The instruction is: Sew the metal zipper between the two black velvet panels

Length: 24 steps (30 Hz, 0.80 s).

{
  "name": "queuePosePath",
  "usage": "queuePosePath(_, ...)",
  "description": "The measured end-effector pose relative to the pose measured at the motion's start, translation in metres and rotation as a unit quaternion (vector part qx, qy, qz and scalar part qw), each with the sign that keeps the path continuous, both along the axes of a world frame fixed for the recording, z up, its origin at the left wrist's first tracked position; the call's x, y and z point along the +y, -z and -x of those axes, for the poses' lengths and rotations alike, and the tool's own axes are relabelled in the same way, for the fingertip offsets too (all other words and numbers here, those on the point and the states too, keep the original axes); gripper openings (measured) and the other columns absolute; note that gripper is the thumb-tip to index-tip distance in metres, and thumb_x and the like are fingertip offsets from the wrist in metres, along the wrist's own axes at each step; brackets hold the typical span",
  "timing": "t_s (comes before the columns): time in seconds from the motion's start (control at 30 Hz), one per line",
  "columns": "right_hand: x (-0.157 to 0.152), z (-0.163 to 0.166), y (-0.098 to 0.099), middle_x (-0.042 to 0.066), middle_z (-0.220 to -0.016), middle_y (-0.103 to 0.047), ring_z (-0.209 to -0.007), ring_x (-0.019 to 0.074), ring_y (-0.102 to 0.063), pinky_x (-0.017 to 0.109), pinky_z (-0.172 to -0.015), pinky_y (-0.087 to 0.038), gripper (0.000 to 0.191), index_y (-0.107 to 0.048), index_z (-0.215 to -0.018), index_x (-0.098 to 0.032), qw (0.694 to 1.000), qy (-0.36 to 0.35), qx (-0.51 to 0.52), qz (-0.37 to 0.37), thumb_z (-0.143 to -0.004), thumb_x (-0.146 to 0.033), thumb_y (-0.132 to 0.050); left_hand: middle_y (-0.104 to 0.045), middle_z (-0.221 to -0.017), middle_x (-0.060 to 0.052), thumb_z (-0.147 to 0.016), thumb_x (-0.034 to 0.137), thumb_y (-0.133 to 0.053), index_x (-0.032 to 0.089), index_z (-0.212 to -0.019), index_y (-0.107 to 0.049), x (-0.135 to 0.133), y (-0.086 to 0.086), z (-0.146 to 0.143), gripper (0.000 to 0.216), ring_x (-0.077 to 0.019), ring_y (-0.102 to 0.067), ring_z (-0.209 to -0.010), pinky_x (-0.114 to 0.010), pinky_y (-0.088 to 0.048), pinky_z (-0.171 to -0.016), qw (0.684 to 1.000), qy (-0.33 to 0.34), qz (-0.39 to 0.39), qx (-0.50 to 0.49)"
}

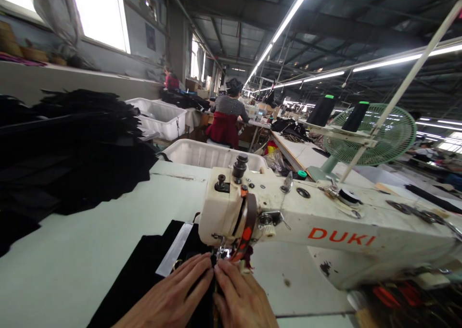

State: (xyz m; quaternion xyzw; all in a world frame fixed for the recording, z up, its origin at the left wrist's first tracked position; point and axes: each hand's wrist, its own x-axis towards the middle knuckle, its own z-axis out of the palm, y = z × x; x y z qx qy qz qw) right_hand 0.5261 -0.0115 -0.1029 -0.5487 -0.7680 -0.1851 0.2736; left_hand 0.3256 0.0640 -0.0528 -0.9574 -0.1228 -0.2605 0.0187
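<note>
A piece of black fabric (139,270) lies on the machine's table under the presser foot (223,253) of a white sewing machine (288,208). My left hand (176,289) rests flat on the fabric, fingers stretched toward the foot. Just right of it, my right hand (240,289) has its fingers bent and its thumb tucked in, closed on the fabric close to the needle. A narrow strip of fabric shows between the two hands. Left of the machine head, a pale grey strip (175,249) lies on the fabric. The stitching point is partly hidden by my fingertips.
A tall stack of black cut pieces (72,150) covers the table's left side. White plastic bins (216,153) stand behind the machine. Black thread cones (321,110) and a green fan (382,133) are at the right. Another person (227,116) sits ahead.
</note>
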Motion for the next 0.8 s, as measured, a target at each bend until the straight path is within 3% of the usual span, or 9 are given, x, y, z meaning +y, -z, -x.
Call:
queuePosePath(0.2, -0.004, -0.007, -0.004, 0.009, -0.133, -0.062, -0.116, 0.0263, -0.063, 0.035, -0.095, -0.058, 0.049, -0.052, -0.136, -0.014, 0.998, -0.022, -0.030, 0.055, -0.087, -0.009, -0.053, -0.064, -0.130, -0.015, -0.065, 0.014, -0.053, 0.012, -0.132, -0.050, 0.002, -0.006, 0.002, 0.068, -0.0262, -0.064, -0.117, -0.033, -0.053, -0.098, 0.998, -0.013, -0.060, 0.020)
queuePosePath(0.37, -0.021, 0.006, -0.039, 0.011, -0.136, -0.059, -0.128, 0.0268, -0.054, 0.046, -0.108, -0.048, 0.054, -0.055, -0.131, -0.012, 0.986, -0.008, 0.089, 0.139, -0.080, -0.001, -0.042, -0.054, -0.140, -0.015, -0.085, 0.027, -0.056, 0.011, -0.141, -0.047, -0.011, -0.023, 0.012, 0.059, -0.0302, -0.055, -0.125, -0.038, -0.055, -0.092, 0.994, -0.018, -0.063, 0.083)
queuePosePath(0.47, -0.053, 0.011, -0.055, 0.009, -0.139, -0.055, -0.132, 0.0184, -0.048, 0.039, -0.113, -0.042, 0.063, -0.047, -0.137, -0.015, 0.965, -0.006, 0.170, 0.199, -0.077, 0.002, -0.037, -0.043, -0.149, -0.012, -0.093, 0.029, -0.050, 0.015, -0.152, -0.029, -0.038, -0.012, 0.024, 0.065, -0.0261, -0.042, -0.136, -0.043, -0.037, -0.109, 0.995, 0.001, -0.049, 0.090)
queuePosePath(0.57, -0.090, 0.019, -0.056, 0.011, -0.146, -0.048, -0.137, 0.0188, -0.042, 0.039, -0.115, -0.039, 0.077, -0.036, -0.145, -0.015, 0.964, -0.031, 0.161, 0.208, -0.069, -0.002, -0.043, -0.045, -0.149, -0.010, -0.087, 0.011, -0.043, 0.014, -0.154, -0.026, -0.066, 0.010, 0.040, 0.069, -0.0209, -0.038, -0.140, -0.045, -0.009, -0.118, 0.997, -0.004, -0.075, 0.029)
queuePosePath(0.6, -0.099, 0.023, -0.055, 0.012, -0.148, -0.045, -0.138, 0.0217, -0.040, 0.042, -0.115, -0.038, 0.080, -0.034, -0.146, -0.015, 0.966, -0.040, 0.147, 0.208, -0.067, -0.004, -0.047, -0.046, -0.149, -0.009, -0.083, 0.009, -0.045, 0.014, -0.153, -0.028, -0.072, 0.014, 0.044, 0.072, -0.0212, -0.038, -0.140, -0.046, -0.008, -0.118, 0.998, -0.003, -0.062, 0.030)
queuePosePath(0.67, -0.109, 0.032, -0.051, 0.012, -0.150, -0.042, -0.138, 0.0278, -0.040, 0.048, -0.114, -0.038, 0.081, -0.036, -0.145, -0.017, 0.967, -0.037, 0.141, 0.209, -0.068, -0.011, -0.059, -0.050, -0.146, -0.005, -0.078, 0.009, -0.049, 0.020, -0.149, -0.037, -0.076, 0.014, 0.052, 0.073, -0.0221, -0.043, -0.137, -0.043, -0.021, -0.117, 1.000, 0.005, 0.001, 0.030)
queuePosePath(0.73, -0.107, 0.042, -0.050, 0.012, -0.142, -0.049, -0.130, 0.0304, -0.047, 0.049, -0.108, -0.045, 0.072, -0.045, -0.139, -0.021, 0.968, -0.007, 0.163, 0.190, -0.072, -0.019, -0.073, -0.063, -0.134, 0.000, -0.082, 0.014, -0.052, 0.027, -0.135, -0.055, -0.070, 0.000, 0.056, 0.054, -0.0204, -0.058, -0.124, -0.032, -0.040, -0.108, 0.993, -0.022, 0.113, -0.022)
queuePosePath(0.8, -0.100, 0.047, -0.054, 0.008, -0.123, -0.061, -0.113, 0.0257, -0.057, 0.041, -0.097, -0.053, 0.043, -0.059, -0.121, -0.022, 0.969, 0.013, 0.197, 0.145, -0.080, -0.019, -0.074, -0.076, -0.107, 0.004, -0.092, 0.029, -0.051, 0.027, -0.110, -0.070, -0.061, -0.026, 0.057, 0.026, -0.0181, -0.072, -0.099, -0.021, -0.054, -0.089, 0.960, -0.097, 0.254, -0.072)
